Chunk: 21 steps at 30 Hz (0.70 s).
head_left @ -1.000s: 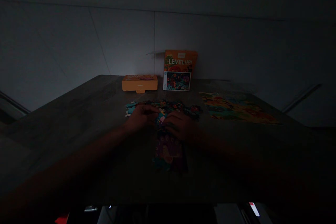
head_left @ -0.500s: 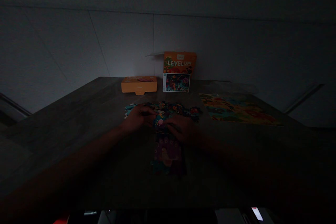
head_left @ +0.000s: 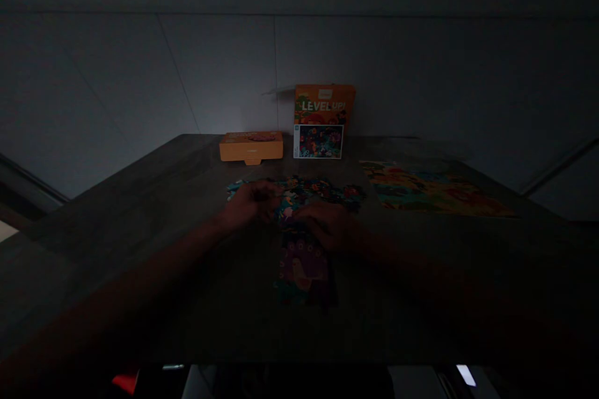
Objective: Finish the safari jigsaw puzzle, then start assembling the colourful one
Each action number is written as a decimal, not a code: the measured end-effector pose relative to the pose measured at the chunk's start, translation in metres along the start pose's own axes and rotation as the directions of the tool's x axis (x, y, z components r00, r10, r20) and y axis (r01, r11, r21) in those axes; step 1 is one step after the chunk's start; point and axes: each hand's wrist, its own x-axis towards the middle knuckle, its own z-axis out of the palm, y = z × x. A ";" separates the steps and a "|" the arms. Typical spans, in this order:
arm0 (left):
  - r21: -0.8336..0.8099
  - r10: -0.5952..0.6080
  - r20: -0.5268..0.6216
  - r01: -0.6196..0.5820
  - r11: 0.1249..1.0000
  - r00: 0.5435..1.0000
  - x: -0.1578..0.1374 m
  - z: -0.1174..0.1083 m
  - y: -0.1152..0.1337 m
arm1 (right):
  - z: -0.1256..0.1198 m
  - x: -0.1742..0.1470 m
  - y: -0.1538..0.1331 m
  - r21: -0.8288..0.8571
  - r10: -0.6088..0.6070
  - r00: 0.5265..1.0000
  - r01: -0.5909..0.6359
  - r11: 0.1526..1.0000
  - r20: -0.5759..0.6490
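From my remote post I view a dim tabletop (head_left: 140, 199). Puzzle pieces (head_left: 322, 189) lie mid-surface, beyond a purple section (head_left: 302, 268) bearing a bird. The left hand (head_left: 248, 202) bends over their left part; the right hand (head_left: 330, 221) is at their near side. In this darkness I cannot tell either grip's opening or hold. An orange box (head_left: 325, 103) stands behind a picture card (head_left: 321, 141).

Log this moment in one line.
Left hand: at puzzle pieces, grip unclear | right hand: same pieces, grip unclear | far side: flat orange box, LEVEL UP! box | right: colourful picture | light: dim
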 end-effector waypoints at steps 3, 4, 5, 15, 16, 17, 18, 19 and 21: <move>-0.072 -0.068 0.101 0.076 0.995 0.992 -0.004 0.003 0.005 | 0.001 0.001 -0.001 -0.012 0.002 0.998 -0.003 1.000 -0.068; -0.084 -0.092 0.139 0.104 0.991 0.986 -0.005 0.004 0.006 | 0.001 0.001 -0.001 -0.017 0.000 0.997 -0.001 1.000 -0.082; -0.097 -0.113 0.166 0.130 0.987 0.980 -0.006 0.004 0.007 | 0.001 0.001 0.000 -0.023 -0.004 0.996 0.002 1.000 -0.087; 0.113 -0.250 0.305 0.226 0.968 0.919 -0.011 0.000 0.011 | -0.003 0.002 -0.009 -0.044 -0.167 0.983 0.171 0.984 0.077; 0.157 -0.269 0.324 0.229 0.961 0.907 -0.011 -0.001 0.011 | -0.003 0.002 -0.009 -0.037 -0.177 0.980 0.181 0.983 0.092; 0.194 -0.287 0.348 0.230 0.953 0.893 -0.012 -0.001 0.012 | -0.003 0.002 -0.010 -0.026 -0.189 0.976 0.192 0.981 0.105; 0.225 -0.301 0.377 0.228 0.947 0.876 -0.012 -0.002 0.013 | -0.003 0.002 -0.009 -0.013 -0.197 0.973 0.200 0.980 0.117; 0.255 -0.313 0.407 0.222 0.941 0.858 -0.012 -0.002 0.014 | -0.003 0.001 -0.009 -0.003 -0.198 0.972 0.200 0.980 0.127; 0.319 -0.344 0.453 0.211 0.924 0.822 -0.013 -0.004 0.016 | -0.003 0.000 -0.007 -0.002 -0.176 0.975 0.178 0.984 0.136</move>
